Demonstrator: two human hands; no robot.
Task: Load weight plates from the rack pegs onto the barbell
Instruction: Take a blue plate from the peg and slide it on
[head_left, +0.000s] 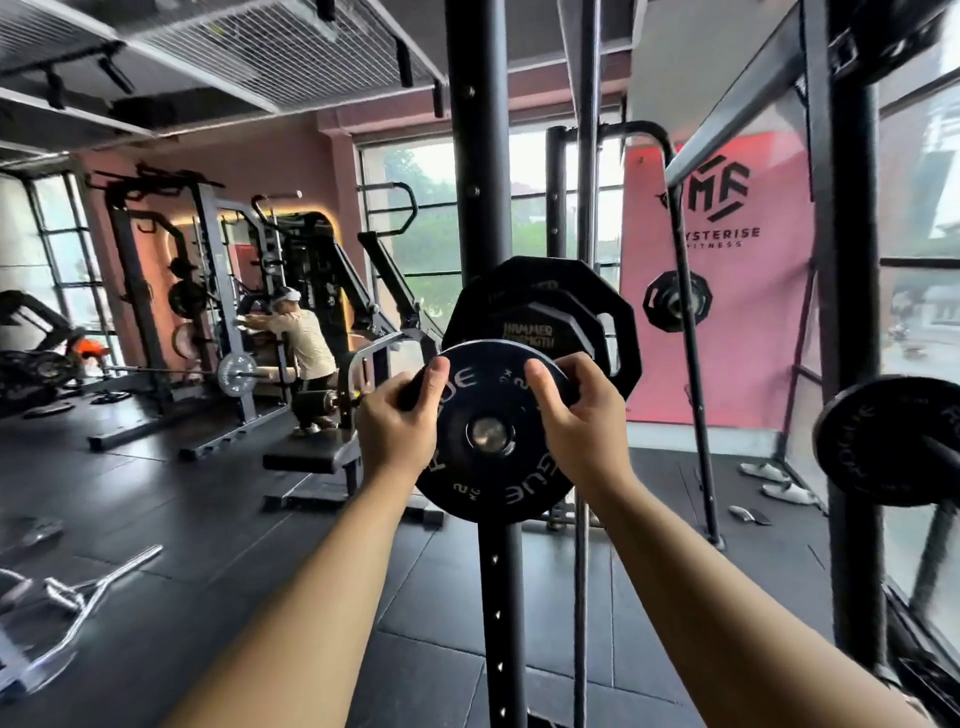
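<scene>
The small round black plate (485, 480), lettered in white, sits on a rack peg whose metal end (490, 433) shows through its centre hole, at the front of the stack. The left grip (397, 421) is clamped on the plate's left rim, thumb laid over the front face and fingers curled behind the edge. The right grip (582, 415) is clamped on the right rim in the same way. Just behind the small plate hang larger many-sided black plates (530, 332), the nearer one marked Hammer Strength, on the same black upright post (478, 156), which runs from ceiling to floor. At the right edge, another round black plate (893, 441) sits on a bar, partly cut off by a thick post. Further back, a smaller plate (675, 301) hangs on a slanted frame before a pink banner (727, 322). The dark tiled floor (208, 519) carries a bent chrome bar (104, 577) at the left and a pair of light shoes (769, 473) at the right. Well apart, on the left, another person (304, 338) leans at a rack.
</scene>
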